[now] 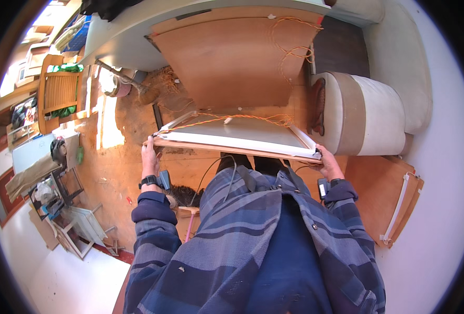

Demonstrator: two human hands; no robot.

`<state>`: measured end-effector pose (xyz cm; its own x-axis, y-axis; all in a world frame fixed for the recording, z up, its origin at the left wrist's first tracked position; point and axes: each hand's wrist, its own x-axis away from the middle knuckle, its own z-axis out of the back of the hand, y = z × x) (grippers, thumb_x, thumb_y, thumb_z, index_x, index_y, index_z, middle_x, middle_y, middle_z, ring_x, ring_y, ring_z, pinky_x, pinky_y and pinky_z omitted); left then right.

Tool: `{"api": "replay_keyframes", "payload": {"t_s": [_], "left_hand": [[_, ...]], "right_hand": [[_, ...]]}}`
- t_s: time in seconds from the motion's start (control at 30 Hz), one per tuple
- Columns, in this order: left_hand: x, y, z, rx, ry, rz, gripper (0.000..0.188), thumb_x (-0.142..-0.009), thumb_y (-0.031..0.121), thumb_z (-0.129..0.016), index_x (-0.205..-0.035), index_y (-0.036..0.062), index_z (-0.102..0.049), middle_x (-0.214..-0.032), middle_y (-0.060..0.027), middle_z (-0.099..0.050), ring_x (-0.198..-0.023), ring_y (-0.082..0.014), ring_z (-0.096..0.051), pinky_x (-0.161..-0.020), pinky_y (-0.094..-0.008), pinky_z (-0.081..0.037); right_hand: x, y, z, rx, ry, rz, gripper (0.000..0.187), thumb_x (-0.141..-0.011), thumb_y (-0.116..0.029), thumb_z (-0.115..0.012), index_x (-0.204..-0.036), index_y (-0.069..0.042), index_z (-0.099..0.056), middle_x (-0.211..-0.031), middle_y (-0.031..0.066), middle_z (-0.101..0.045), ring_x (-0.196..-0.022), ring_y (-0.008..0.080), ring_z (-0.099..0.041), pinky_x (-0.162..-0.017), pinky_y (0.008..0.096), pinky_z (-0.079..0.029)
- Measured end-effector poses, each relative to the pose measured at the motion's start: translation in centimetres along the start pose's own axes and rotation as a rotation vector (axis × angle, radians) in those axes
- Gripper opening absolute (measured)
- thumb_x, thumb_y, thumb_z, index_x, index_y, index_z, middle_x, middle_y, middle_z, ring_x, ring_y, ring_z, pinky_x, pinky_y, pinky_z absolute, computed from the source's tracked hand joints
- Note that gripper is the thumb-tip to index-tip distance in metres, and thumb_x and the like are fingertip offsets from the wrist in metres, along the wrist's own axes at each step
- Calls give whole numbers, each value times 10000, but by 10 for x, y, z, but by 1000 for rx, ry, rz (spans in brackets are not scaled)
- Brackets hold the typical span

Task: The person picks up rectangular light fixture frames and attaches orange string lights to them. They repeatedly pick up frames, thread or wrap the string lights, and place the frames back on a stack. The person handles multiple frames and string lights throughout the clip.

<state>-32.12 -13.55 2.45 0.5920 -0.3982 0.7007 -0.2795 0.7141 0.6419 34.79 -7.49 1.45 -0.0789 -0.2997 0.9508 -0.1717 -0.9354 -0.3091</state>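
Hands grip a white-framed panel at its two near corners: the left hand is clenched on the left corner, the right hand on the right, and the panel hangs level in the air before the chest, above the floor. Orange cord lies loose across its top. A large brown board leans just beyond, a cushioned seat to the right. Judging by this, carrying it well means keeping both corners level and the cord clear of the board

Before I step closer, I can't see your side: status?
Left hand, right hand each grip a panel end. Panel level, orange cord across it. Sofa arm close right.
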Motion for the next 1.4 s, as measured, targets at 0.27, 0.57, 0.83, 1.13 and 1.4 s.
{"api": "replay_keyframes", "payload": {"t_s": [0.27, 0.57, 0.83, 1.13, 1.4], "left_hand": [[-13, 85, 7, -461, -140, 181, 676, -950, 712, -547, -1162, 85, -686, -912, -88, -702, -741, -210, -673, -709, -334, -449], [-85, 103, -16, -1065, -585, 367, 628, -928, 655, -648, -1094, 55, -730, -926, -53, -636, -745, -157, -525, -655, -337, -438], [-107, 56, -16, -1163, -550, 520, 577, -949, 649, -622, -1178, 137, -759, -917, -12, -629, -710, -126, -479, -614, -306, -443], [-141, 25, 14, -1087, -510, 631, 439, -942, 592, -673, -875, 158, -674, -662, 25, -561, -503, -165, -533, -483, -376, -516], [-101, 37, 6, -1061, -438, 583, 448, -965, 572, -661, -842, 141, -673, -649, -7, -587, -499, -179, -545, -496, -364, -509]], "right_hand": [[33, -62, -23, 516, 105, -96, 735, -839, -769, -633, -1221, -142, -675, -958, 61, -661, -879, 224, -641, -685, 370, -538], [-5, -37, -23, 1055, 154, -9, 593, -839, -521, -657, -1085, 12, -738, -1108, 190, -743, -968, 320, -707, -837, 405, -509], [-15, -11, -23, 1111, 240, -160, 535, -823, -448, -655, -1125, -15, -742, -1160, 232, -721, -1085, 364, -690, -916, 410, -513], [-25, -8, -15, 999, 218, -183, 466, -864, -418, -659, -1170, -76, -741, -1203, 221, -712, -1093, 373, -686, -903, 440, -514], [-25, 16, -11, 1057, 263, -79, 415, -948, -289, -534, -1167, 13, -717, -1221, 251, -689, -1122, 388, -668, -928, 460, -507]]}}
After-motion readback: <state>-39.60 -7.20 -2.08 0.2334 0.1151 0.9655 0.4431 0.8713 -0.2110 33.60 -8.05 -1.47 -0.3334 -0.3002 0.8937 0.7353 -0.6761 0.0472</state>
